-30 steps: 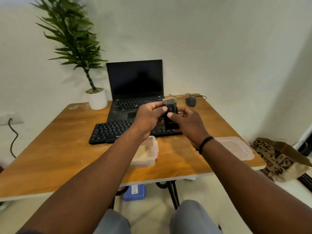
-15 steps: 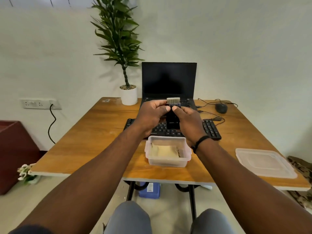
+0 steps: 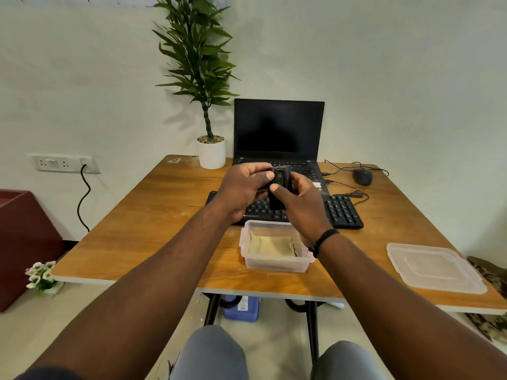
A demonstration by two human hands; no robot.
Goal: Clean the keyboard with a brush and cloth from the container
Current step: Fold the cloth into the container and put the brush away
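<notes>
Both hands hold a small black brush (image 3: 280, 185) above the black keyboard (image 3: 343, 211). My left hand (image 3: 242, 192) grips its upper left side, thumb on the front. My right hand (image 3: 300, 204) grips its lower body, thumb on the front. The pale bristles do not show at the top now. A clear open container (image 3: 275, 263) stands on the wooden table (image 3: 153, 215) just in front of the keyboard, with a folded beige cloth (image 3: 270, 245) lying inside.
A black open laptop (image 3: 278, 130) stands behind the keyboard, a potted plant (image 3: 211, 152) to its left, a wired mouse (image 3: 362, 176) to its right. The container's clear lid (image 3: 434, 267) lies at the table's right front. A wall socket with a cable (image 3: 65, 163) is at the left.
The pale bristles that stood up from the brush top are no longer visible. Both hands stayed on the brush. The camera has turned left and pulled back, showing more table.
</notes>
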